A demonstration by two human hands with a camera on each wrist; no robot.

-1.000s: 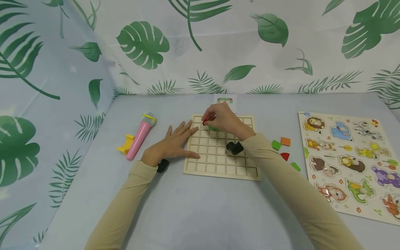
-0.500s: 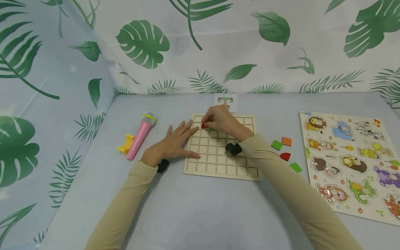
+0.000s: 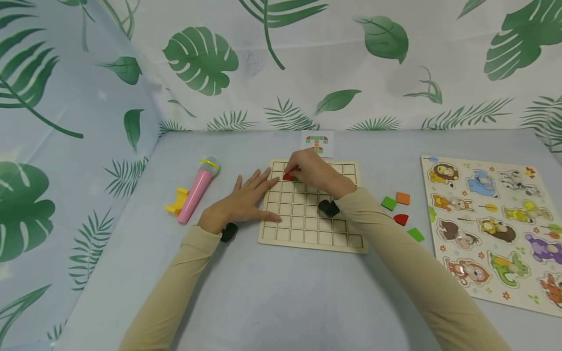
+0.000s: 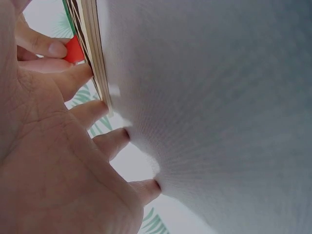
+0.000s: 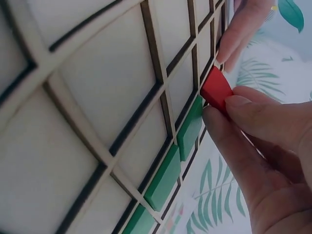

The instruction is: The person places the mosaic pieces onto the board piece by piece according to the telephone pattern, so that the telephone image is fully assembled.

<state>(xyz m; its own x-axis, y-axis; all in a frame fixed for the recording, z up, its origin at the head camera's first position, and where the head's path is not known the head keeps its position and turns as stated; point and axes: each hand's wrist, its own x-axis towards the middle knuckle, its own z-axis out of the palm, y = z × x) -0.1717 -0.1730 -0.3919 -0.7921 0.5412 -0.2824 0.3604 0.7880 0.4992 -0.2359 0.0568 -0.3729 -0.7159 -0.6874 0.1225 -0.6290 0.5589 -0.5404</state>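
Observation:
A wooden grid board [image 3: 298, 224] lies on the table. My left hand [image 3: 239, 202] rests at its left side with fingers spread, some fingertips on the edge and others on the table in the left wrist view. Over the upper left of the grid, my right hand [image 3: 313, 169] pinches a red curved-edged tile [image 5: 217, 91] between thumb and fingers. That tile is tilted, at a cell beside a row of green tiles [image 5: 190, 127] set in the grid. In the head view the right hand hides most of the green row.
A printed pattern card [image 3: 325, 144] lies behind the board. To the right are loose green, orange [image 3: 403, 198] and red tiles [image 3: 401, 220], then an animal puzzle board [image 3: 487, 224]. A pink toy microphone [image 3: 197, 190] and a yellow piece [image 3: 177, 202] lie left.
My right hand has brought the red tile slightly down and left onto the grid, where more of its face shows. The left hand has stayed in place.

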